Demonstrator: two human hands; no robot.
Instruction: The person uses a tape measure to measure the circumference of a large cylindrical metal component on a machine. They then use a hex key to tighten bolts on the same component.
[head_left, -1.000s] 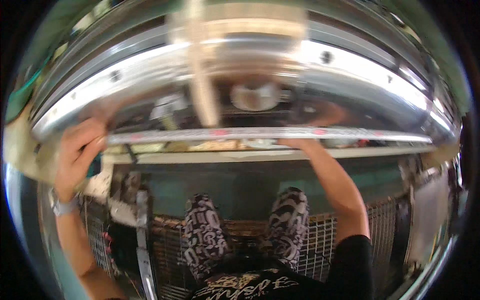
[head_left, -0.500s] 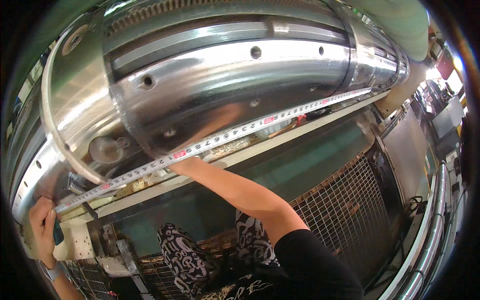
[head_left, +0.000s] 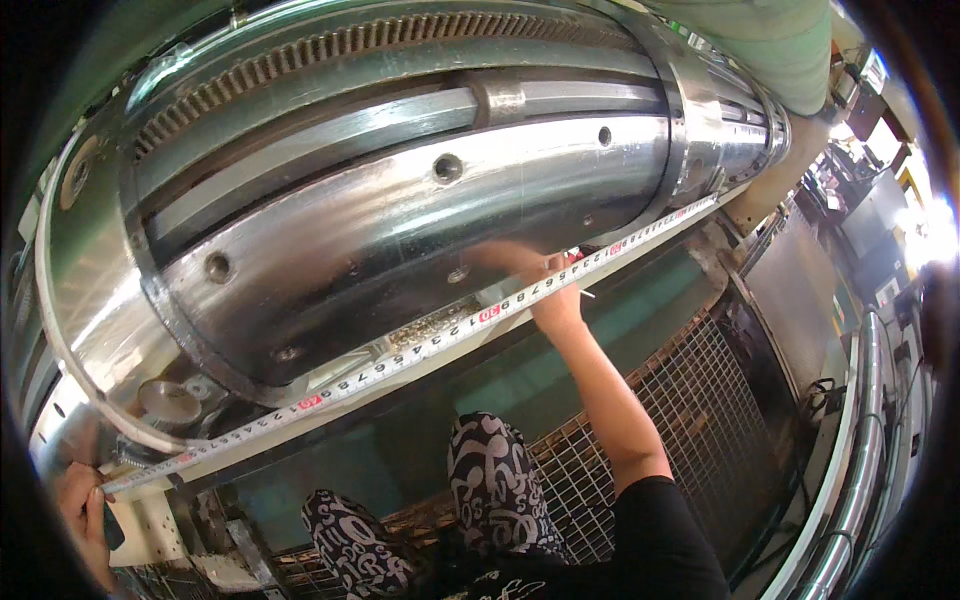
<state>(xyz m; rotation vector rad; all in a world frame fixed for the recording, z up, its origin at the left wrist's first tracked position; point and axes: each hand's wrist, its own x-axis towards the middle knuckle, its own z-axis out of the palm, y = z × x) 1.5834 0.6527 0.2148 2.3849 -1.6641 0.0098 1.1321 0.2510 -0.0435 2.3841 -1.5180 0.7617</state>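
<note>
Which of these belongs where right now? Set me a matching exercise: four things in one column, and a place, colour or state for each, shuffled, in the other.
Things:
1. left hand
2. right hand
3. measuring tape
4. metal cylinder

Places, colours, states:
A. shiny silver, with round holes
B. at the lower left of the picture
C. partway along the tape
D. white, with dark and red markings

Pairs: 1-B, 2-C, 3-D, 4-A

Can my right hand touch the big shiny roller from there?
Probably yes: the right hand pokes past the tape toward the roller, with nothing seeming to block it.
</note>
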